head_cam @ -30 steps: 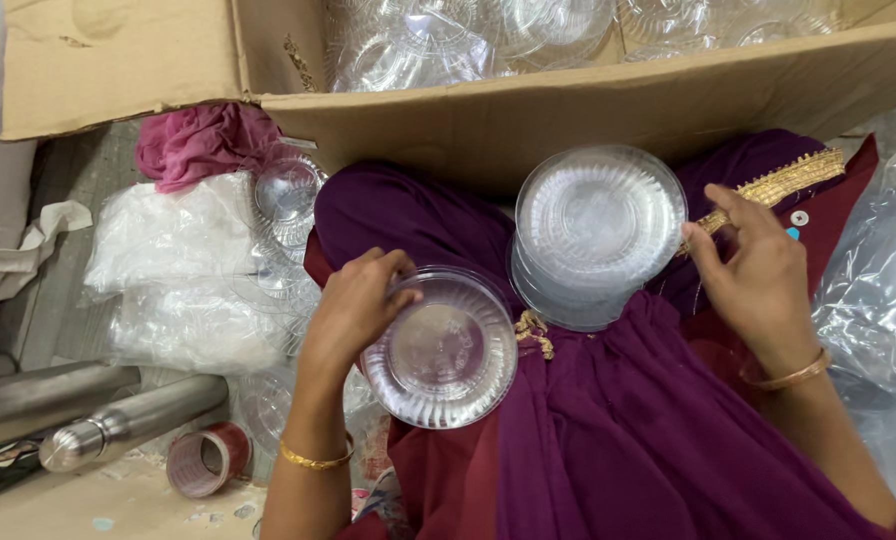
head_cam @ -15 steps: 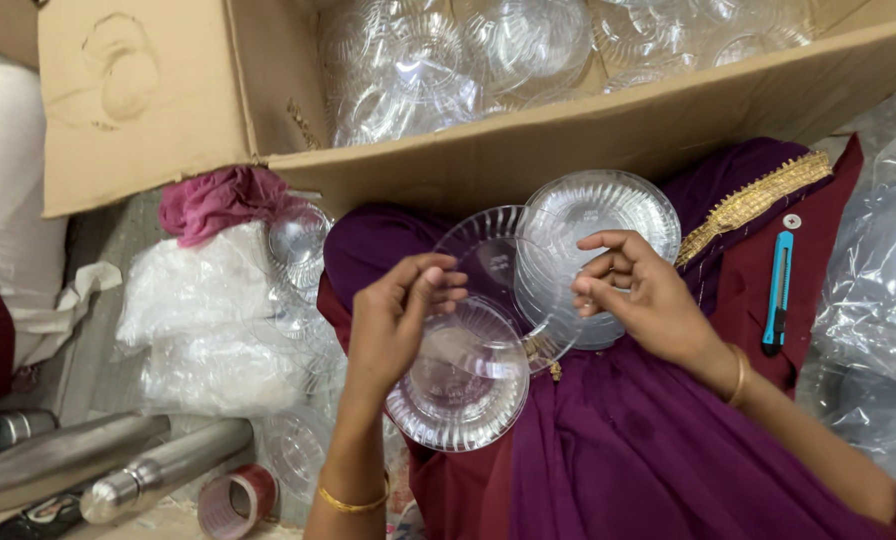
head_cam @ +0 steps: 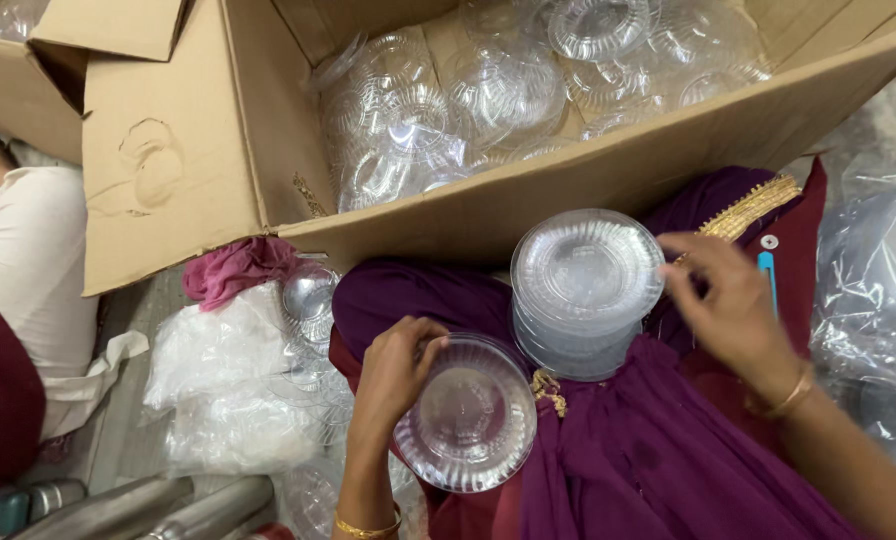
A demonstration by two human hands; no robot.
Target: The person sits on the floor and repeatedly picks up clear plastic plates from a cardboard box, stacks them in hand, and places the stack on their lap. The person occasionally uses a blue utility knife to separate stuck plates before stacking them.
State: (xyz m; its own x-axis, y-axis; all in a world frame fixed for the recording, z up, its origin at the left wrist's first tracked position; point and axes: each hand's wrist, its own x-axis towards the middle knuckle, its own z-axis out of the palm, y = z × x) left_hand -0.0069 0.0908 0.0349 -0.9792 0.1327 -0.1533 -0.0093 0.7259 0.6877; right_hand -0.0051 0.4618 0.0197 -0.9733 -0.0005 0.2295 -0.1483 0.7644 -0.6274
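While a heap of crumpled clear plastic bags lies at the far left beside a pink cloth, the work nearer the middle looks only partly done. Judging by what shows, the left hand curls its fingers over the near rim of a single clear plastic bowl, gripping it over the purple garment on the lap. Just right of it and a little higher stands a stack of clear bowls, already several deep, which suggests a fair number have been nested together. The right hand is blurred, its fingers loosely spread and reaching toward the stack's right edge; I cannot tell whether it touches or holds anything. Above, the open cardboard box still holds many loose clear bowls, so plenty seems left to gather. At the far right more clear plastic wrap lies bunched
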